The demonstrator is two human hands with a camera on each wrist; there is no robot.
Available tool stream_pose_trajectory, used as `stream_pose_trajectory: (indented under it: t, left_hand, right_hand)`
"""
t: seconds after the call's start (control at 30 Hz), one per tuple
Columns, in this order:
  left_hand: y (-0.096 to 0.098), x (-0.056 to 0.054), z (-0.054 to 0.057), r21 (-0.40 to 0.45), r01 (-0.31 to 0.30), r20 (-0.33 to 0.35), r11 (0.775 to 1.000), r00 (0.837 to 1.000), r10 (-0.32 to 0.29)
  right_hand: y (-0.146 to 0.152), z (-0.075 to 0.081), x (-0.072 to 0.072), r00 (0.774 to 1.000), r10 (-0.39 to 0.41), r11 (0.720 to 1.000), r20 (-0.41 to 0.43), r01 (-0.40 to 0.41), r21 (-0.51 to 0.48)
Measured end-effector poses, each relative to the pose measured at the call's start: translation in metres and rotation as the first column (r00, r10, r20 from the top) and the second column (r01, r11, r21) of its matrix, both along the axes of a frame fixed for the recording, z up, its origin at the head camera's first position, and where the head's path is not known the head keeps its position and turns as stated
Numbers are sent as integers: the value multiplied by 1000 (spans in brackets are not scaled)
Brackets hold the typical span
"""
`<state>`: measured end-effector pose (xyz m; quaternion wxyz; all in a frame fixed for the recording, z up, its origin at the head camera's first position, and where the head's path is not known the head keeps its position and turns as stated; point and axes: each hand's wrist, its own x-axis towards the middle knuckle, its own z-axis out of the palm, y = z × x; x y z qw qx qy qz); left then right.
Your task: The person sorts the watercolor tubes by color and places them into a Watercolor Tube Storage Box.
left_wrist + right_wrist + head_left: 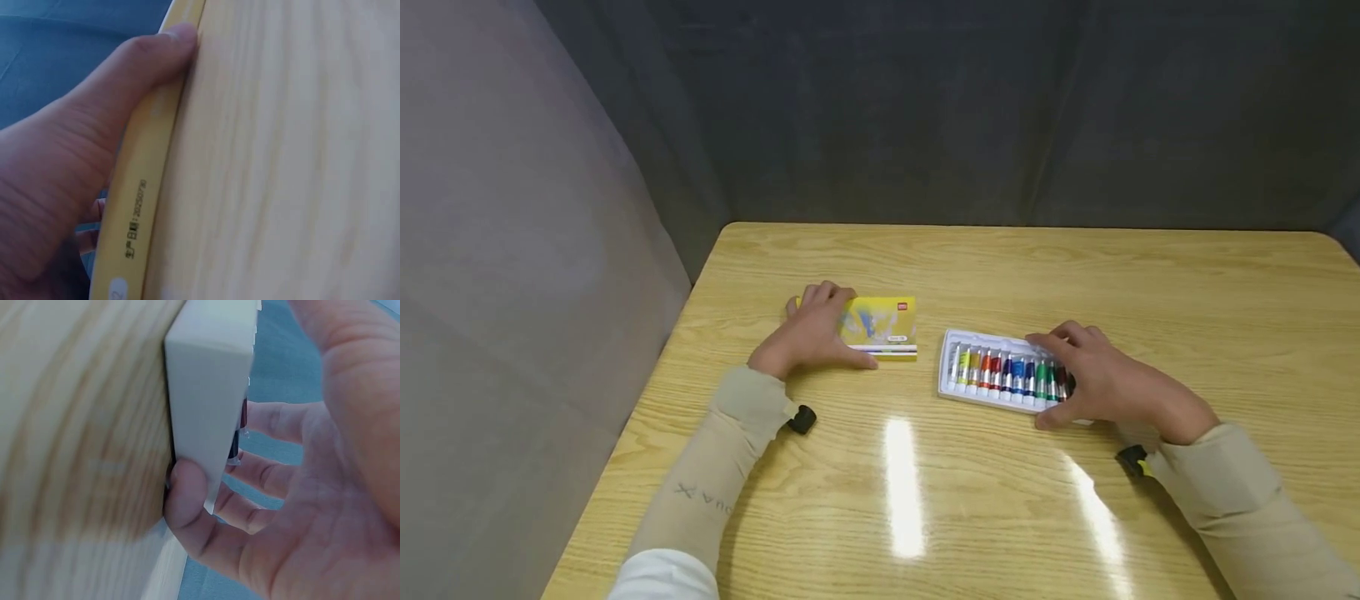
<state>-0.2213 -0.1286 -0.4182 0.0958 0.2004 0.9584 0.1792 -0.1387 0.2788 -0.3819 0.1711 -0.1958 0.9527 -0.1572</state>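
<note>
A flat yellow printed box (887,323) lies on the table, left of centre. My left hand (816,333) grips its left part, thumb along the near side and fingers over the far side. Up close in the left wrist view, the thumb presses the narrow yellow side (135,187), which bears a printed date. To the right, a white plastic tray (985,401) holds a row of small paint tubes (1007,377) in many colours. My right hand (1093,379) spans the tray's right end, thumb near and fingers far. In the right wrist view, one fingertip is at the lower edge of the white tray wall (209,394).
Both things rest on a light wood-grain table (820,492) with bright reflections in front. A dark curtain (925,117) hangs behind it, and a grey cloth wall (527,275) stands at the left. A small gap separates the box and tray.
</note>
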Motion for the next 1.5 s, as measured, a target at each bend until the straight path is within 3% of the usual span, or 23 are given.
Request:
stream_pose_trajectory:
  t: [0.47, 1.0, 1.5]
  left_hand:
    - [16, 15, 0, 51, 85, -2, 995, 996, -86]
    - [24, 21, -2, 83, 155, -22, 984, 988, -153]
    - [26, 22, -2, 43, 146, -49, 988, 988, -144]
  right_hand:
    - [2, -2, -1, 1000, -1, 1000, -26, 2, 11]
    - [2, -4, -2, 999, -6, 1000, -44, 6, 15]
    - [-1, -2, -3, 999, -3, 1000, -53, 5, 22]
